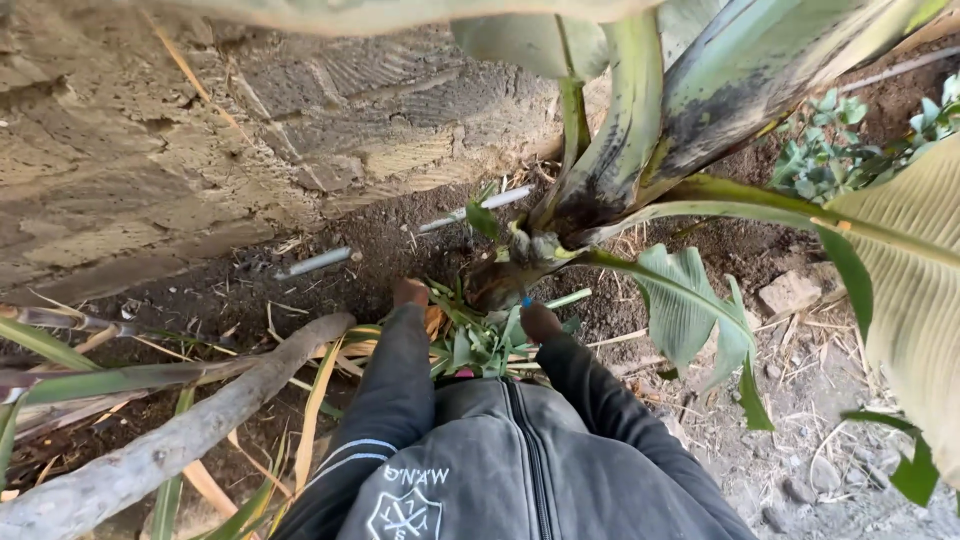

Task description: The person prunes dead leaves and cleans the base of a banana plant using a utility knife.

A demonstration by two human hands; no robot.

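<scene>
I look straight down my dark zipped jacket at the base of a banana-like plant [590, 190]. My left hand [409, 292] reaches down to the soil left of the plant's base, next to a bunch of small green weeds [480, 345]; its fingers are hidden, so I cannot tell whether it holds anything. My right hand [539, 321] is closed just right of the weeds, near the dark stump [500, 280], with a small blue tip showing at its top and a green stalk [568, 298] lying beside it.
A rough plastered wall [200, 140] runs along the top left. A grey pipe [318, 262] lies half buried at its foot. A thick dry branch [170, 440] crosses the lower left. Broad leaves [910, 290] hang at right over stony ground [800, 470].
</scene>
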